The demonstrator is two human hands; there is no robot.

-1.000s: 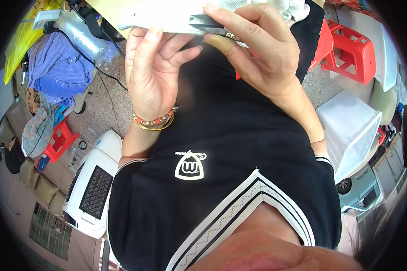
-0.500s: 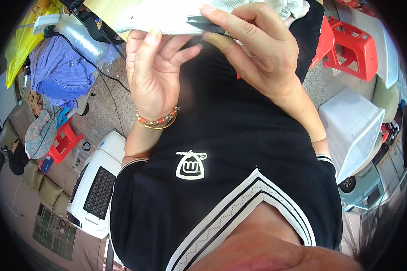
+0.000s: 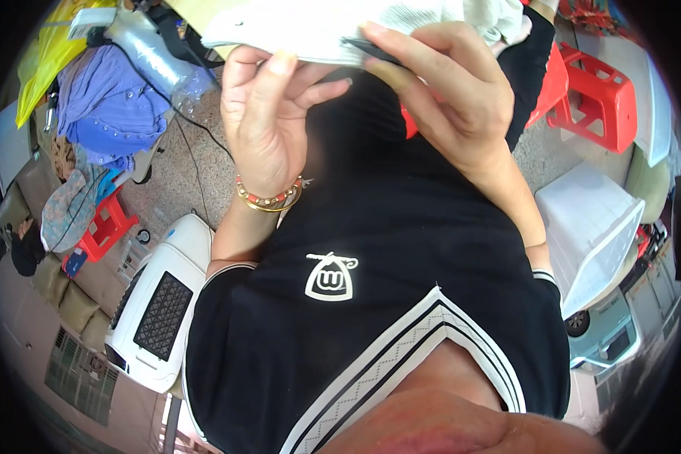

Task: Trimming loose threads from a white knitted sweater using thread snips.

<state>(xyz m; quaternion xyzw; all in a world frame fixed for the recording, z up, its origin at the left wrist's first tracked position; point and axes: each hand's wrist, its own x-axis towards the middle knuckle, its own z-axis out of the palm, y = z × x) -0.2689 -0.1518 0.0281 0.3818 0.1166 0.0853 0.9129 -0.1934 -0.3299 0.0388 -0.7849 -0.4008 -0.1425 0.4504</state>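
A white ribbed cloth (image 3: 318,26) is held up at the top of the view, in front of my black shirt. My left hand (image 3: 268,129), with red and gold bracelets at the wrist, sits under the cloth's lower edge, its curled fingertips on the fabric. My right hand (image 3: 450,98) pinches a thin dark object (image 3: 367,51) against the cloth's edge between thumb and fingers. I cannot tell what the dark object is. Most of the cloth runs out of the frame at the top.
On the floor at the right stand red plastic stools (image 3: 594,94) and a white plastic bin (image 3: 594,227). At the left are a white appliance with a black grille (image 3: 159,303), a small red stool (image 3: 102,227), purple cloth (image 3: 106,106), a yellow bag (image 3: 41,53) and a clear plastic roll (image 3: 147,49).
Both hands stay on the white cloth. My left fingers have curled a little closer under its edge, and the right fingers have slid slightly along the dark object.
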